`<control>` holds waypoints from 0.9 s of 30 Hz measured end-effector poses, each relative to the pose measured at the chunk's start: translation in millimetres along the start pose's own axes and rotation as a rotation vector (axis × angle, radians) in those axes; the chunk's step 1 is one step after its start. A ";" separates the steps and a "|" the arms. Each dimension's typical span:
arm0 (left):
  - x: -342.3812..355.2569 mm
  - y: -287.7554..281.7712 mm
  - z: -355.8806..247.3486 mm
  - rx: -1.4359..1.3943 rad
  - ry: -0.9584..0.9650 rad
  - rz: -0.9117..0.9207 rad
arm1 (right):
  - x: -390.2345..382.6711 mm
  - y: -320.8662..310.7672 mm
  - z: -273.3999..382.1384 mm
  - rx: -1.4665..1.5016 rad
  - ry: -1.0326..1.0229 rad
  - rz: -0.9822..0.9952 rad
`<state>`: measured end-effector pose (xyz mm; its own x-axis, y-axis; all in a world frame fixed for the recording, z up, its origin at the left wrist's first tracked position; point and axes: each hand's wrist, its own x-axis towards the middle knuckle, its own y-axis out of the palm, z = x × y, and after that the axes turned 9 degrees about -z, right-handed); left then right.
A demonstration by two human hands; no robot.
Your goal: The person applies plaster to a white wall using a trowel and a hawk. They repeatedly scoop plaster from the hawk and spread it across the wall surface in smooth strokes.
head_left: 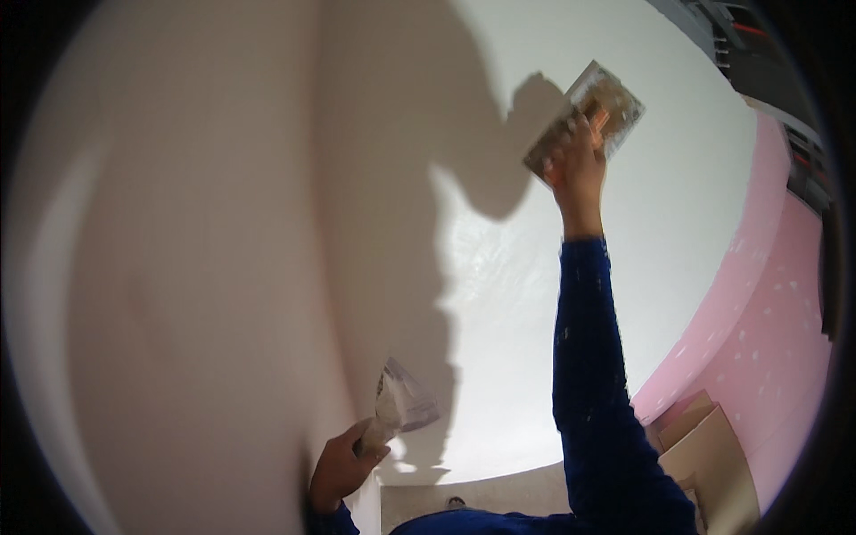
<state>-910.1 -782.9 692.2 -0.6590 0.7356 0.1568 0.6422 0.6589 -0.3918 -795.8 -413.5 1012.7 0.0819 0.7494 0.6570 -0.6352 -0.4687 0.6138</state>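
Observation:
My right hand [578, 160] is raised high with the arm stretched out, its fingers wrapped round the handle of a rectangular plastering trowel [615, 96]. The trowel's blade lies tilted against the white wall [508, 312] and is smeared with pale filler. Lower down on the left, my left hand [343, 464] grips a putty knife [406, 401] by its handle, blade pointing up. Whitish filler coats part of that blade. The putty knife appears apart from the wall, though the gap is hard to judge.
A wall corner [325, 223] runs down the left side. The shadow of my body and arm falls over the white wall. To the right stands a pink wall [776, 330] with white spots, and a cardboard box [704, 446] sits below it. Bare floor [499, 486] shows at the bottom.

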 end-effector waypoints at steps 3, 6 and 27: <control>4.7 -6.4 4.6 -0.034 -0.061 0.078 | -53.8 -72.2 25.6 -0.044 0.038 0.228; 9.1 -15.0 7.4 -0.077 -0.124 0.132 | -116.8 -129.7 38.5 -0.232 -0.055 0.196; -2.3 -15.4 -15.9 -0.072 -0.234 0.392 | -251.2 -219.1 -31.2 -0.377 0.770 0.074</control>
<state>-912.2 -792.2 712.2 -0.4262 0.8816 -0.2029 0.8808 0.3533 -0.3152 -701.2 -484.5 699.6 -0.4271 0.8955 0.1255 -0.8422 -0.4445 0.3053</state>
